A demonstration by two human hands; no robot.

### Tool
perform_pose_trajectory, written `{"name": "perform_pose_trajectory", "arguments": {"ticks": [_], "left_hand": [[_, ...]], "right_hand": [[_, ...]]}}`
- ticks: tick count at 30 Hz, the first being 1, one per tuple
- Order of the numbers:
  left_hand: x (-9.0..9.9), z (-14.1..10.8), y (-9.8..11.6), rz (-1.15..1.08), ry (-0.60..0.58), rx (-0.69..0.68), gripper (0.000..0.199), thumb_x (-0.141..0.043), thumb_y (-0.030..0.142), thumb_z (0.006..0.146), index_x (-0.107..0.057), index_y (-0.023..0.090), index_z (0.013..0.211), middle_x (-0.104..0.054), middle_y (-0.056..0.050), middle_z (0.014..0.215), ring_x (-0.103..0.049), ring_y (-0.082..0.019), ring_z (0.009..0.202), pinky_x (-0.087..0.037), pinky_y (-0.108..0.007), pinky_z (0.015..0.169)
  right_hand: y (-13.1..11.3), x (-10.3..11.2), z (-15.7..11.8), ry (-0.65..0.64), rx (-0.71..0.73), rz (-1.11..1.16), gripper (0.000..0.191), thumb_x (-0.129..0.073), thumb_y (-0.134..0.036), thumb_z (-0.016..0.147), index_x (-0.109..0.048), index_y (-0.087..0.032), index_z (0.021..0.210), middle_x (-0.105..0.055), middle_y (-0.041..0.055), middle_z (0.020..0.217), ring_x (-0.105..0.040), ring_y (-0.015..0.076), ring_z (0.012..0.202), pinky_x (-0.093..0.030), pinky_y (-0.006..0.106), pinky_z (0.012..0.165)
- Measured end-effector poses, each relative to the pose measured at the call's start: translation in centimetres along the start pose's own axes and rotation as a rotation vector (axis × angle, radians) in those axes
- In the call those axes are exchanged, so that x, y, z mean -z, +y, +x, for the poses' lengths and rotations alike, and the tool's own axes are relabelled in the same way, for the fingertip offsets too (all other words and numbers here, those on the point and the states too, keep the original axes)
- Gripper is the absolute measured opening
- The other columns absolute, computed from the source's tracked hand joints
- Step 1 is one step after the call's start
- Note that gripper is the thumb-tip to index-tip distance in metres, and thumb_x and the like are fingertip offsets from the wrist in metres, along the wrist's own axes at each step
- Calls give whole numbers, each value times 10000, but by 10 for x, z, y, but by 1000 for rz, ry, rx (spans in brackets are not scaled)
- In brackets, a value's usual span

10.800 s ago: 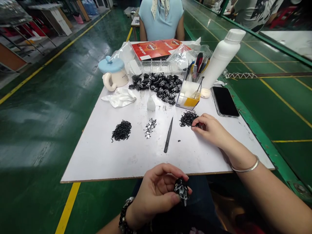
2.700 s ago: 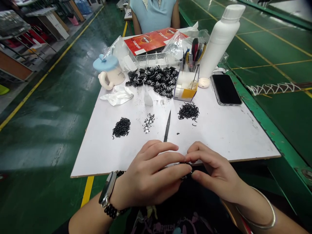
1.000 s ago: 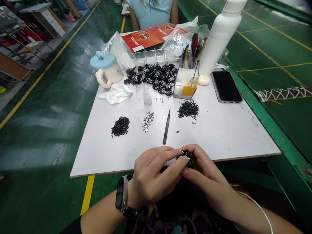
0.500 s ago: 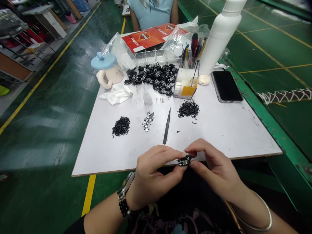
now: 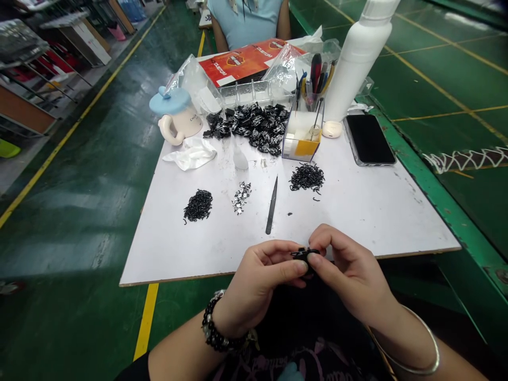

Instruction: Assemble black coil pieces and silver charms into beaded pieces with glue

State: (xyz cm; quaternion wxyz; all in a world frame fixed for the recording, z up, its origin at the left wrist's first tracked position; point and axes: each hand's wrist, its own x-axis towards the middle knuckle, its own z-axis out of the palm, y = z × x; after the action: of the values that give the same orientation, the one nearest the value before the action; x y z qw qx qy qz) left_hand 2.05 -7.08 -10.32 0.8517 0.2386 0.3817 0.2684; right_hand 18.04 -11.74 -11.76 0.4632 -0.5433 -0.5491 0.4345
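Note:
Between my two hands, just over the near edge of the white board (image 5: 222, 248), is a small black plastic part (image 5: 302, 254) with some metal on it; its exact kind I cannot make out. My left hand (image 5: 270, 270) pinches its left side between thumb and fingers. The thumb and forefinger of my right hand (image 5: 345, 264) close on its right end. Black tweezers (image 5: 272, 205) lie beyond my hands. Around them are a pile of small silver metal pieces (image 5: 242, 198) and two piles of tiny black curved pieces, one on the left (image 5: 198, 205) and one on the right (image 5: 307, 177).
Farther back lies a heap of black parts (image 5: 254, 124). A lidded mug (image 5: 180, 119), crumpled tissue (image 5: 191, 153), small squeeze bottle (image 5: 239, 157), tool holder (image 5: 302, 138), tall white bottle (image 5: 355, 63) and phone (image 5: 369, 139) stand or lie around it. A person (image 5: 250, 21) sits opposite.
My left hand has turned, and its thumb now lies across the front of the black part. The part has tipped and risen slightly. My right hand stays at its right end.

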Motion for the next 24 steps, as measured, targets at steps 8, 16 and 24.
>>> {"name": "perform_pose_trajectory", "arguments": {"ticks": [8,16,24], "left_hand": [[-4,4,-4,-48,53,-37,211,-797,120,603,-710,119,796,-683,-28,684,-638,-121,599,-532,-167,487],[-11,11,-8,-177,137,-17,286,-819,180,568,-695,106,815,-647,-26,659,-577,-89,526,-475,-142,418],[-12,8,-12,-181,183,-10,321,-831,190,540,-689,112,817,-631,-18,678,-570,-87,554,-485,-164,503]], "right_hand": [[0,-1,2,13,-75,40,149,-534,-325,916,-533,-231,800,-496,-31,744,-475,117,705,-373,281,656],[11,-5,-6,126,188,-93,399,-623,-145,817,-494,-266,1174,-497,21,1020,-467,161,957,-394,307,846],[2,-9,-4,133,114,-89,377,-607,-108,789,-500,-276,1109,-512,7,1003,-491,156,942,-417,306,819]]}}
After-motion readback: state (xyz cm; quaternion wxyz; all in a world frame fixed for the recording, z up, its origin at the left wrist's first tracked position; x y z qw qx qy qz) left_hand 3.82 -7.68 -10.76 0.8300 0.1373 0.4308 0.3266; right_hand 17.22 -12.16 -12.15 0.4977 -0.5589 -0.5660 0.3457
